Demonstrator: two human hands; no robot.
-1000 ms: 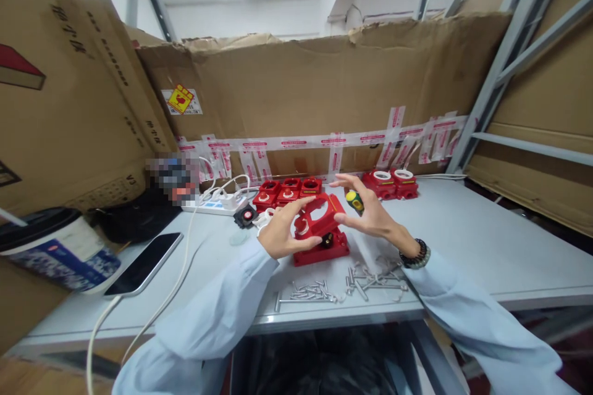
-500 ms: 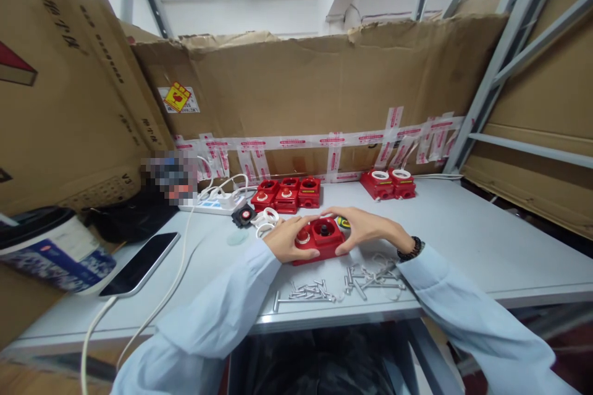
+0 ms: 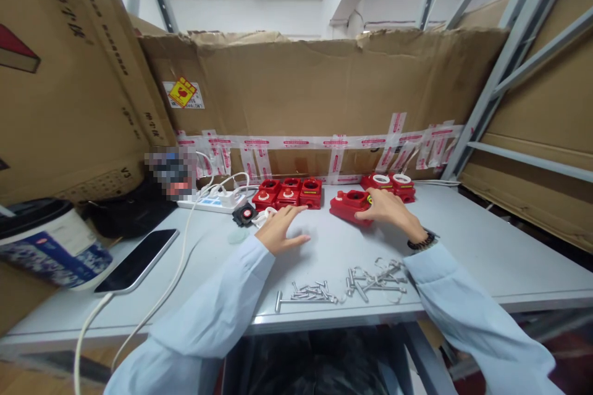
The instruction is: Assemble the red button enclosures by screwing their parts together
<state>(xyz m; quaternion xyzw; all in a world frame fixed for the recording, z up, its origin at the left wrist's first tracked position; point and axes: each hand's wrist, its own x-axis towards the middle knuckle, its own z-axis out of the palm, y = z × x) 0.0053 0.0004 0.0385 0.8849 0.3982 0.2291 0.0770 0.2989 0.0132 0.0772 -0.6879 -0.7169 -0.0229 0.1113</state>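
My right hand (image 3: pixel 388 208) grips a red housing (image 3: pixel 348 208) by its right end, thumb at the near side and fingers over the far side. The housing has a round opening on top and stands toward the back right of the table. My left hand (image 3: pixel 283 229) is open above the table, its thumb and fingers apart with nothing between them. Just behind it are white rings (image 3: pixel 265 217), partly hidden by the fingers. A black piece with a red centre (image 3: pixel 244 215) lies to the left of the rings. Red housings (image 3: pixel 288 195) stand together beyond my left hand.
Two red housings with white rings (image 3: pixel 388 181) stand at the back right. Metal pins and screws (image 3: pixel 312 292) lie near the front edge. A phone (image 3: pixel 138 260), a white power strip (image 3: pixel 213 200) with cables and a bucket (image 3: pixel 50 247) occupy the left. Cardboard (image 3: pixel 296 92) closes off the back.
The red housing has moved from between both hands toward the back right, carried by my right hand. My left hand has let go of it and its fingers have spread.
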